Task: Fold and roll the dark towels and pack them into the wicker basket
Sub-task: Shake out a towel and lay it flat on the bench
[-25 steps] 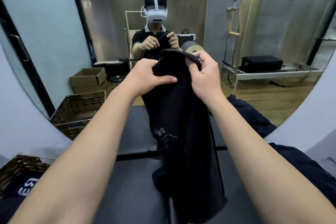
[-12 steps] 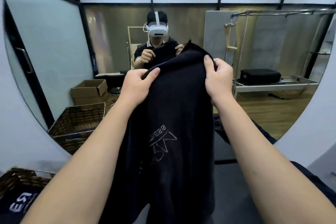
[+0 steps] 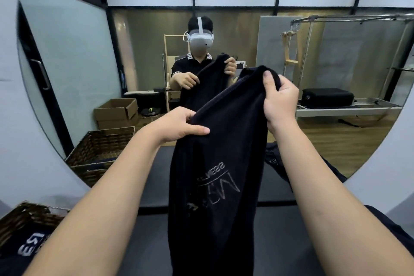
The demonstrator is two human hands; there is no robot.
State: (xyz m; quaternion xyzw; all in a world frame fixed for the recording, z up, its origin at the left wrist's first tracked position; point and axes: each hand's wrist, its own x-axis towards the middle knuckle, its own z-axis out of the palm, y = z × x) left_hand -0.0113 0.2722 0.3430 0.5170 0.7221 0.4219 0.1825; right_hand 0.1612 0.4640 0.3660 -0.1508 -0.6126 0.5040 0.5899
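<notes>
Head view: left hand [image 3: 179,125] and right hand [image 3: 279,98] each grip the top edge of a dark towel [image 3: 219,163] with curled fingers, holding it up above the desk [image 3: 145,242], right side higher, wicker basket [image 3: 20,219] at lower left.

- A pilates or fitness studio, by the look of it.
- A large round mirror [image 3: 67,74] fills the far wall and reflects the room.
- Reflected at far right: a metal-framed exercise apparatus [image 3: 349,105] with a padded carriage, on a wooden floor [image 3: 336,141].
- Reflected at left: a cardboard box [image 3: 116,112] and a glass door [image 3: 42,78].
- A wicker basket [image 3: 24,219] sits near left.
</notes>
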